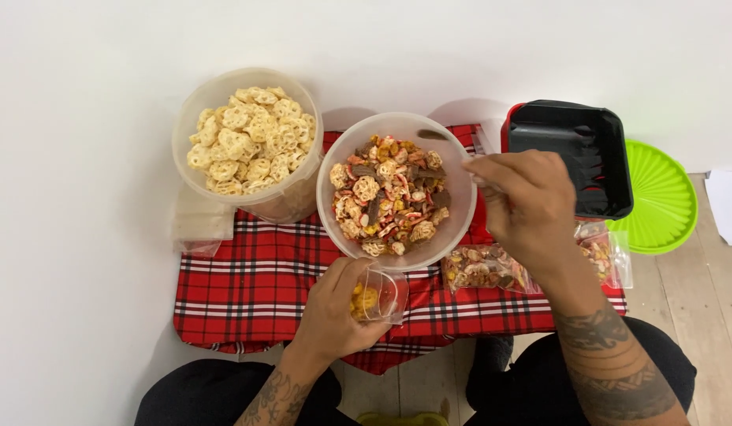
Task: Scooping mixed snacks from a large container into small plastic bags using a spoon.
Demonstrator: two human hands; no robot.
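Snack mix fills the near bowl (396, 193), a clear round tub standing on the red plaid cloth (255, 292). The left hand (338, 308) pinches a small clear plastic bag (379, 296) just below that bowl's rim, its mouth held open, with a few yellow pieces already inside. The bag looks light, limp and slippery, so it probably handles best gripped at the mouth; the pieces seem brittle and would likely crush under a squeeze. The right hand (523, 201) is curled over the bowl's right edge, fingers pressed together around what seems a spoon handle, though the grip is partly hidden. Two tubs stand here: the second (247, 142) holds pale wheel-shaped crackers. Two filled bags (480, 268) lie to the right, beside one black tray (575, 154) and one green lid (657, 197).
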